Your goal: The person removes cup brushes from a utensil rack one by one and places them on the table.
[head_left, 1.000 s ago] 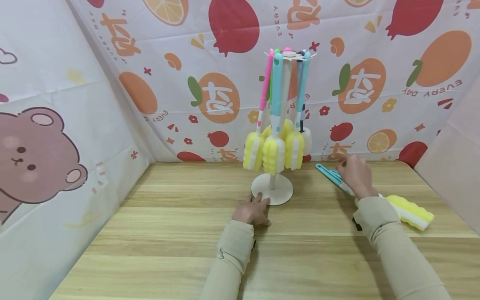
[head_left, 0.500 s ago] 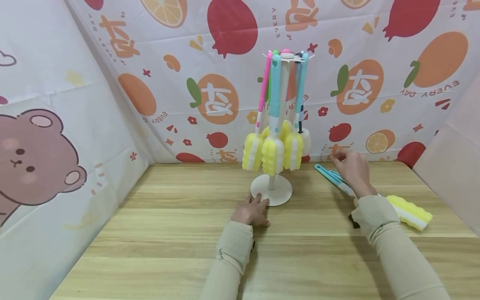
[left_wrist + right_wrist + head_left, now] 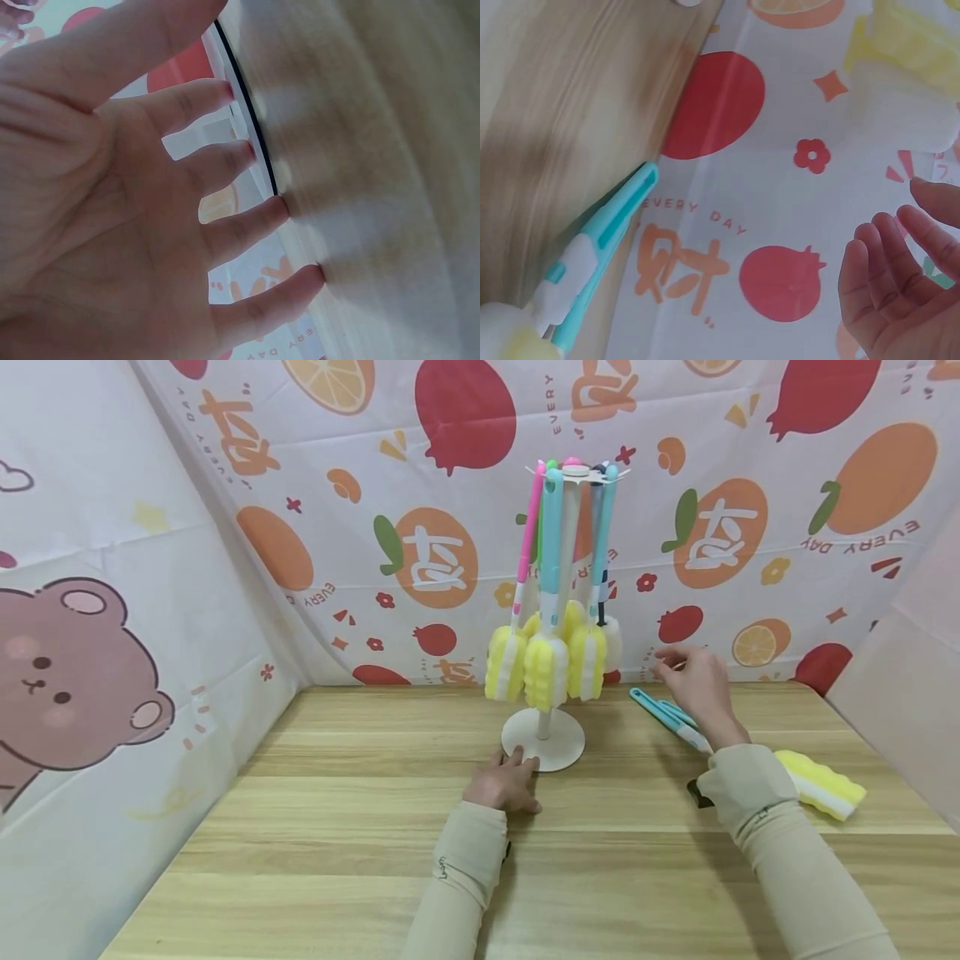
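Pale wood-grain table point(image 3: 300, 860). Along its back edge hangs white cloth point(image 3: 491, 493) printed with oranges point(image 3: 425, 587) and red fruit point(image 3: 467, 410); along the left edge, a white sheet point(image 3: 90, 518) with a cartoon bear point(image 3: 90, 677); along the right, a pale panel point(image 3: 911, 668). Soft light.

One stand point(image 3: 567, 743) is counted beside the left hand point(image 3: 501, 783), three front sponge heads point(image 3: 545, 673) are tallied beyond it, two teal handles point(image 3: 658, 710) are spotted near the right hand point(image 3: 703, 689)!
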Demonstrator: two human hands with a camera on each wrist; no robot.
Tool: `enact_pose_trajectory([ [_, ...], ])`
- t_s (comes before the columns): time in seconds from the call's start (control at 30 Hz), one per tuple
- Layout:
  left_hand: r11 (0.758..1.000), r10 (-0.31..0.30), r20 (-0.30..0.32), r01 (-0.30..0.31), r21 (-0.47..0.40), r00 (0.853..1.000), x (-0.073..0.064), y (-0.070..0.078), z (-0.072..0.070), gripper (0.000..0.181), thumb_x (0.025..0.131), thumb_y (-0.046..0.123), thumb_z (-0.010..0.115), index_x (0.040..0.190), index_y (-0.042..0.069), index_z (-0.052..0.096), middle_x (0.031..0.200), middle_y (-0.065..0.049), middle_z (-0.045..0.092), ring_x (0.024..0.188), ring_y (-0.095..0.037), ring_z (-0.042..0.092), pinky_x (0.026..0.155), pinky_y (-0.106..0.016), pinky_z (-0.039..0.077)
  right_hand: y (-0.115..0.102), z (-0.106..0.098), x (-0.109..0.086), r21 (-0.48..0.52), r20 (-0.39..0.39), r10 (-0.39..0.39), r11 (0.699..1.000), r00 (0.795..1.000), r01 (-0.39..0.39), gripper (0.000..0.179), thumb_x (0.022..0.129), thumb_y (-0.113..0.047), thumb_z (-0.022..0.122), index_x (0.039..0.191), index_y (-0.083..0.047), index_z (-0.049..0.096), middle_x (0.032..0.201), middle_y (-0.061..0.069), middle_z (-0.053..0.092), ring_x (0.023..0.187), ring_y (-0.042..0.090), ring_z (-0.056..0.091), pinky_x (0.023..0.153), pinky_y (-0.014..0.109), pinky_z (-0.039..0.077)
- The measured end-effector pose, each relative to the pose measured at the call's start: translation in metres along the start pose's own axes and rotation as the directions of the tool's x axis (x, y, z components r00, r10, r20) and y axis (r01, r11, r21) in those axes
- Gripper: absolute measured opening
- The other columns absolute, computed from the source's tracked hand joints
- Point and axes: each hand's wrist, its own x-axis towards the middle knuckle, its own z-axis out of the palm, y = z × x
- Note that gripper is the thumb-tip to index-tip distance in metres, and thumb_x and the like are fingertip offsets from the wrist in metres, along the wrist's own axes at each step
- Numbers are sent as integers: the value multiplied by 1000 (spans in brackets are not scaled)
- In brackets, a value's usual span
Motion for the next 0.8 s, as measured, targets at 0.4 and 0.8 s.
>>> enact_pose_trajectory([
  [0.4, 1000, 15, 0, -15, 6, 1000, 0, 1, 0, 70, 93, 32, 75, 155, 19, 44, 166, -8, 27, 152, -36, 18, 115, -62, 23, -13, -4, 0, 93, 3, 18, 995, 1000, -19, 29, 99, -13, 67, 120, 7, 68, 102, 23, 65, 86, 33, 58, 62, 11, 43],
  [0.8, 999, 29, -6, -29, 35, 1000, 1, 0, 0, 58, 97, 10, 59, 153, 20, 46, 165, -7, 29, 151, -37, 21, 114, -65, 25, -26, -7, -1, 144, -28, -13, 989, 1000, 17, 29, 99, -12, 67, 121, 7, 68, 107, 23, 66, 87, 30, 57, 65, 8, 43],
])
